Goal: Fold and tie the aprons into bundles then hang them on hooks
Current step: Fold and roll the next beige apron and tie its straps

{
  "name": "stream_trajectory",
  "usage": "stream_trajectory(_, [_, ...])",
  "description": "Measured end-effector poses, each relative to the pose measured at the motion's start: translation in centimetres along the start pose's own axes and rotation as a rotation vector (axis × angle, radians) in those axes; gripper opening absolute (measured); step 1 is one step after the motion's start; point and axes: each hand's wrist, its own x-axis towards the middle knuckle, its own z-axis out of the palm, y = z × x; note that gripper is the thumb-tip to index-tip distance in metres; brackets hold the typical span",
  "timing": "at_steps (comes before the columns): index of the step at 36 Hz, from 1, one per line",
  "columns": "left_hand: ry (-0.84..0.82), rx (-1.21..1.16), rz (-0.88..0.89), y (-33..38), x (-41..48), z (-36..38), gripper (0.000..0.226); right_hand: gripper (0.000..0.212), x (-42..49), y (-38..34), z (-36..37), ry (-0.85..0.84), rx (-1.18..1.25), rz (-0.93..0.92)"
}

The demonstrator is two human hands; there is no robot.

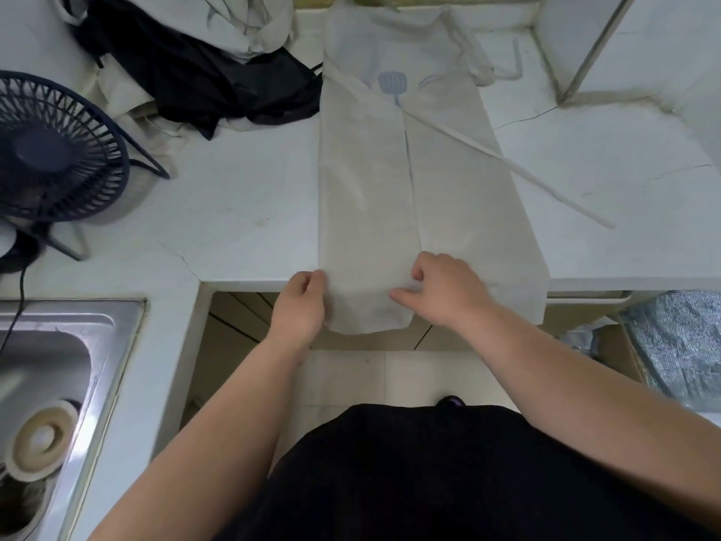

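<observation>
On cracked white counter, beside steel sink and dark fan: folded cream apron, hem overhanging; left hand pinching its side; right hand gripping its middle.

Apron: cream, sides folded inward, hem overhanging counter edge.
Left hand: grips hem's left edge.
Right hand: pinches centre flap.
Fan: counter's left.

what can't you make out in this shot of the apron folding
Head view only:
- cream apron: its top end runs out at the upper edge.
- heap of dark and pale cloth: the layers overlap and are cut by the upper edge, so the number of aprons in it is unclear.
- hooks: none in view.
- sink: cut by the left and lower edges.
</observation>
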Motion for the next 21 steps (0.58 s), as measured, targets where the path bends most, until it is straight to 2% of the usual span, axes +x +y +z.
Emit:
stream_trajectory(4, [-0.2, -0.097, -0.074, -0.4, 0.4, -1.0, 0.027, 0.031, 0.3, 0.4, 0.1, 0.012, 0.004, -0.027])
stream_trajectory(8, [-0.304, -0.104, -0.11, -0.8, 0.6, -1.7, 0.025, 0.029, 0.3, 0.7, 0.7, 0.073, 0.129, 0.004])
stream_trajectory(12, [-0.271, -0.027, 0.015, -0.9, 0.6, -2.0, 0.039, 0.032, -0.3, 0.9, 1.1, 0.144, 0.298, 0.136])
stream_trajectory(14, [-0.236, -0.024, 0.053, -0.7, 0.6, -2.0, 0.044, 0.04, -0.4, 1.1, 1.0, 0.09, 0.272, 0.187])
stream_trajectory(17, [-0.204, -0.065, 0.073, -0.5, 0.6, -1.4, 0.034, 0.052, -0.5, 1.1, 0.8, -0.044, 0.273, 0.232])
stream_trajectory(19, [-0.195, -0.089, 0.063, -0.6, 0.7, -1.0, 0.028, 0.048, -0.7, 1.0, 0.7, -0.097, 0.385, 0.204])
stream_trajectory(21, [-0.198, -0.128, 0.039, -0.7, 0.8, -0.8, 0.023, 0.034, -0.6, 1.0, 0.8, -0.065, 0.517, 0.162])
